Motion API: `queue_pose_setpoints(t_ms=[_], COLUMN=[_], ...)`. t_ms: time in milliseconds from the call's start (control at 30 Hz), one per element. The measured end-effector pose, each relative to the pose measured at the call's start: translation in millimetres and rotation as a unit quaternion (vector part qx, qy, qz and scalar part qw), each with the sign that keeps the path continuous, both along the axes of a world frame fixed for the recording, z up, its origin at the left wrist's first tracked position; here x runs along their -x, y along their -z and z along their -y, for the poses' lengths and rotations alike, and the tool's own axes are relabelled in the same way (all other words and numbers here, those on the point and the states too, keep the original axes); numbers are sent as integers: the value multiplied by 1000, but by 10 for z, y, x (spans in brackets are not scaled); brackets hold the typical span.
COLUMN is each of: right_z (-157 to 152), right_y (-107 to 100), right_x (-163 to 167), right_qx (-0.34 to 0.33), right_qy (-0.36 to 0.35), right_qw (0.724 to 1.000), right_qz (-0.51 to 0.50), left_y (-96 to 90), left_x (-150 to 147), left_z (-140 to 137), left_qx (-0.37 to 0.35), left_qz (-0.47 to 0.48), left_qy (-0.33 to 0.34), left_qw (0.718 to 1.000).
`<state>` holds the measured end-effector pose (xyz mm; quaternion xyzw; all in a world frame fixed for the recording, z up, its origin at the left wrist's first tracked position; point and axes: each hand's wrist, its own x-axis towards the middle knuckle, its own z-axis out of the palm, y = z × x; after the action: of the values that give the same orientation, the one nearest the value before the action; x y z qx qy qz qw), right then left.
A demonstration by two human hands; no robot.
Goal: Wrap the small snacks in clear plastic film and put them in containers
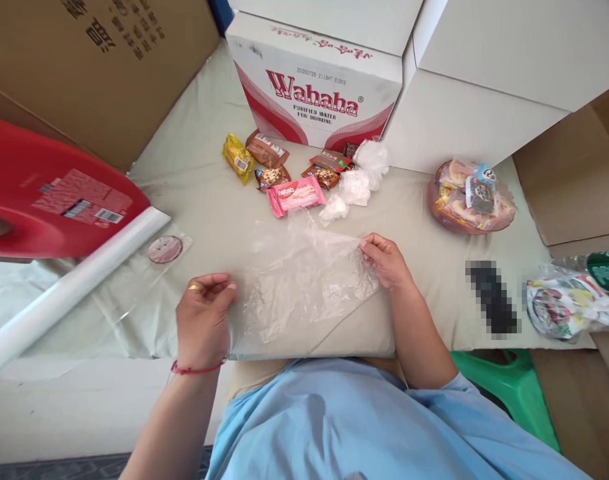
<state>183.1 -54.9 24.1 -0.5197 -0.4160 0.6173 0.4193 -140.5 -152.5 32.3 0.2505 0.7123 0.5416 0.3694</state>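
Note:
A thin, wrinkled sheet of clear plastic film [304, 287] is spread over the cloth in front of me. My right hand [387, 261] pinches its upper right corner between thumb and fingers. At the film's left edge, my left hand [207, 310] is closed, thumb against the fingertips, apparently on the edge of the film. Beyond the film lie a pink wafer packet [297, 195], a yellow snack packet [238, 158], a brown packet [267, 148] and other small brown snacks [273, 177]. Crumpled clear plastic wads [355, 185] sit to their right.
A Wahaha water carton [317, 87] stands at the back. On the left are a red jug [59, 187], a long plastic roll [79, 287] and a round pink item [165, 249]. To the right are a snack-filled bowl [437, 207], a blurred dark object [493, 298] and a green stool [514, 387].

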Motion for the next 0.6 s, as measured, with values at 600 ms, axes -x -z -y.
queue_pose_setpoints(t_ms=[600], right_z=[542], right_y=[-85], right_x=[-293], right_qx=[-139], right_qy=[75], right_qw=[913], right_qz=[377], left_y=[301], left_x=[-607], left_z=[-459], left_qx=[30], left_qz=[-548], left_qy=[366], left_qw=[751])
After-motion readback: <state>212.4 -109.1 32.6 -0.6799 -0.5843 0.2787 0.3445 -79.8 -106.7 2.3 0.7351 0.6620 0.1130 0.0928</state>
